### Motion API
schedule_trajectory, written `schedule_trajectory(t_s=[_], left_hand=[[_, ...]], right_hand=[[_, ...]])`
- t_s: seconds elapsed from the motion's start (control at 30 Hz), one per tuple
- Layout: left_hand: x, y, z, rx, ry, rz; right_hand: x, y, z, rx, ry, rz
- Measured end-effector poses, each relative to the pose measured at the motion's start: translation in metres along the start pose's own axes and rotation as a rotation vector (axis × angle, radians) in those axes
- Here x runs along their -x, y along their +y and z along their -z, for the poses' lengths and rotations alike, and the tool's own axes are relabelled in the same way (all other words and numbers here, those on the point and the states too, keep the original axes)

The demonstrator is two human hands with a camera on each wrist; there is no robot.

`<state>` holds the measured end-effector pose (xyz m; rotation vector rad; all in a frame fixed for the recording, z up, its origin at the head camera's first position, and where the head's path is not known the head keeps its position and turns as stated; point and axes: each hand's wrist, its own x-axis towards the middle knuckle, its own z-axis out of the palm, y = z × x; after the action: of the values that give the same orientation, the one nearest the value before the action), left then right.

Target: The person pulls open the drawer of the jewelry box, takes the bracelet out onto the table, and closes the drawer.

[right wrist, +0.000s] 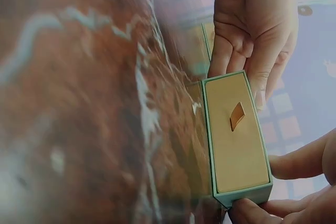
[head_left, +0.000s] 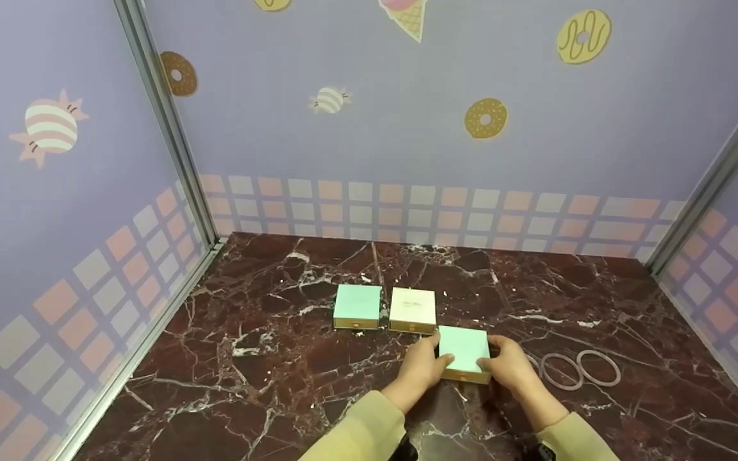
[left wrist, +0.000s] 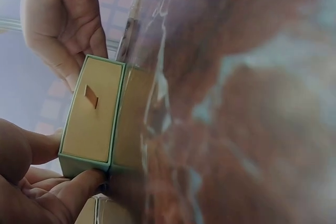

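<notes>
A mint-green drawer box (head_left: 464, 347) with a gold front sits on the dark marbled table, held between both hands. My left hand (head_left: 418, 365) grips its left side, thumb at the top's edge. On the opposite side, my right hand (head_left: 512, 367) grips it in the same way. The gold drawer front (left wrist: 95, 111) faces the wrist cameras, its small pull tab (right wrist: 238, 116) sticking out. The drawer looks closed within its sleeve. Further back stand a second mint-green box (head_left: 357, 304) and a cream box (head_left: 412, 308), side by side.
Pale pinkish rings (head_left: 599, 368) lie on the table right of my right hand, one partly hidden behind it. Patterned panels (head_left: 439, 147) wall the table at the back and both sides, with metal posts (head_left: 173, 121) at the corners.
</notes>
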<state>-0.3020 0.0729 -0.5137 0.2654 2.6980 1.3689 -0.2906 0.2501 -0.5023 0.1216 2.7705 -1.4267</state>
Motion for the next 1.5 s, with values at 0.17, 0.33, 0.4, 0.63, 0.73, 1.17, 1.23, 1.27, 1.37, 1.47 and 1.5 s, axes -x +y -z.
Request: schedule_trajectory(t_s=[0.17, 0.33, 0.4, 0.63, 0.73, 1.17, 1.23, 1.27, 1.37, 1.47, 1.5], left_hand=[[-0.01, 0.004, -0.009, -0.032, 0.044, -0.022], [-0.02, 0.008, -0.015, -0.04, 0.064, -0.019], [-0.023, 0.01, -0.017, -0.03, 0.063, -0.014], [-0.037, 0.015, -0.022, -0.008, 0.098, -0.03], [-0.043, 0.017, -0.025, -0.022, 0.122, -0.038], [-0.06, 0.021, -0.029, -0.041, 0.151, -0.036], [-0.061, 0.022, -0.028, -0.05, 0.135, -0.037], [-0.062, 0.022, -0.028, -0.053, 0.125, -0.033], [-0.064, 0.025, -0.025, -0.078, 0.088, -0.01], [-0.066, 0.027, -0.024, -0.111, 0.044, 0.016], [-0.066, 0.028, -0.024, -0.12, 0.028, 0.022]], right_hand=[[-0.012, 0.002, 0.005, -0.032, 0.012, -0.006], [-0.025, 0.005, 0.01, -0.039, 0.02, -0.022], [-0.03, 0.005, 0.011, -0.035, 0.026, -0.027], [-0.045, 0.006, 0.016, -0.032, 0.052, -0.039], [-0.051, 0.008, 0.017, -0.044, 0.062, -0.055], [-0.066, 0.014, 0.015, -0.106, 0.102, -0.087], [-0.067, 0.014, 0.015, -0.105, 0.104, -0.082], [-0.067, 0.013, 0.015, -0.105, 0.104, -0.079], [-0.068, 0.014, 0.016, -0.116, 0.096, -0.084], [-0.069, 0.014, 0.016, -0.123, 0.097, -0.089], [-0.07, 0.015, 0.016, -0.124, 0.099, -0.089]])
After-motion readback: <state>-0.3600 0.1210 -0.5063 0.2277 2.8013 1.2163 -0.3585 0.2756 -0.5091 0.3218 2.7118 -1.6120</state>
